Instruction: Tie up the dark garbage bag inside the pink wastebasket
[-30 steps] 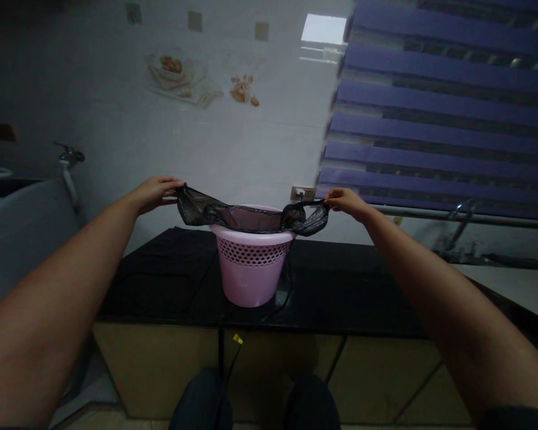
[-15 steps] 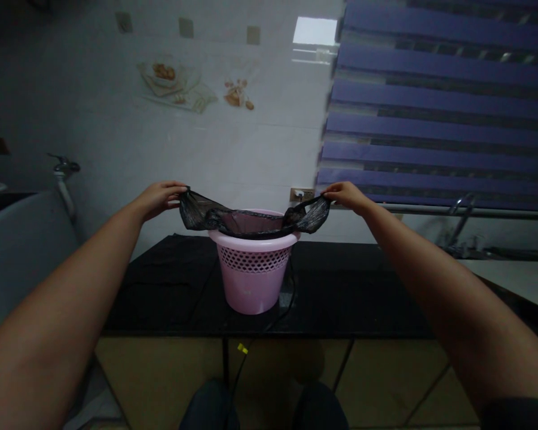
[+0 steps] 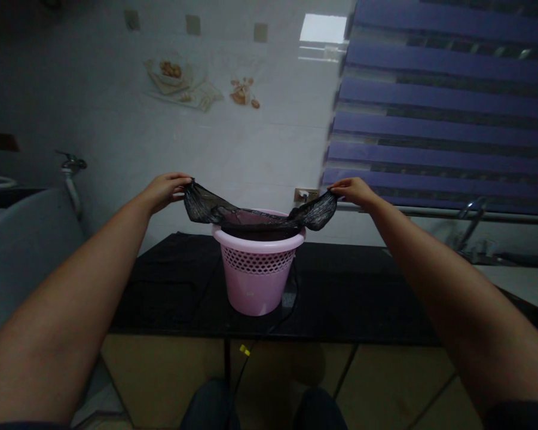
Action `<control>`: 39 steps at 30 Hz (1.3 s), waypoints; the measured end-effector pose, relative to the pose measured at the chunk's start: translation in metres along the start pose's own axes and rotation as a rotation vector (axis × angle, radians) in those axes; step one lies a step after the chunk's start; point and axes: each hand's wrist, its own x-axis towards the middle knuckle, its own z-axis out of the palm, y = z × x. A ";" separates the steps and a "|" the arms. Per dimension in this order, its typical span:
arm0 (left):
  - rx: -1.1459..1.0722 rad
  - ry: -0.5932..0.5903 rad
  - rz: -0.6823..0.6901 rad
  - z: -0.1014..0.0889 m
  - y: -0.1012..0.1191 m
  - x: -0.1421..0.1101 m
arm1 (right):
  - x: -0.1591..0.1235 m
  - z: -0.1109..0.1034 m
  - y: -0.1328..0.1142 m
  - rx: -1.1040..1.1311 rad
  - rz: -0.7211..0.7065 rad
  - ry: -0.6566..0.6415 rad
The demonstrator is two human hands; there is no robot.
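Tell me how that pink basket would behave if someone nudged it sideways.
The pink basket looks like thin, stiff plastic with a perforated band, so it is probably light and would shift easily. Its base is narrower than its rim, so a push up high might tip it. The glossy black counter may let it slide.

Dim, cool light; white glare (image 3: 323,28) on wall (image 3: 260,149); upper left murky.

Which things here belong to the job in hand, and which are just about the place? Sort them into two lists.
Seemingly in the job:
- black plastic bag, pinched by the left hand and right hand
- pink basket, under the bag

Seemingly just about:
- black cable with yellow tag
- white plug
- faucet at right
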 end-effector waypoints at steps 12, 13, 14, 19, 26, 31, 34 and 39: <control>-0.025 0.062 0.071 -0.006 0.002 0.004 | 0.003 -0.002 -0.006 -0.025 0.018 0.042; -0.022 0.065 0.074 -0.006 0.003 0.004 | 0.003 -0.002 -0.006 -0.027 0.012 0.047; -0.017 0.068 0.076 -0.007 0.003 0.004 | 0.004 -0.003 -0.006 -0.031 0.007 0.051; -0.011 0.075 0.080 -0.007 0.004 0.006 | 0.005 -0.005 -0.005 -0.042 -0.011 0.063; -0.033 0.091 0.092 -0.009 0.005 0.007 | 0.005 -0.009 -0.005 -0.063 -0.013 0.079; -0.031 0.103 0.102 -0.011 0.007 0.009 | 0.007 -0.012 -0.005 -0.050 -0.017 0.089; -0.021 0.108 0.097 -0.012 0.008 0.010 | 0.007 -0.015 -0.005 -0.036 -0.025 0.080; -0.029 0.104 0.110 -0.013 0.010 0.011 | 0.006 -0.020 -0.007 -0.041 -0.005 0.104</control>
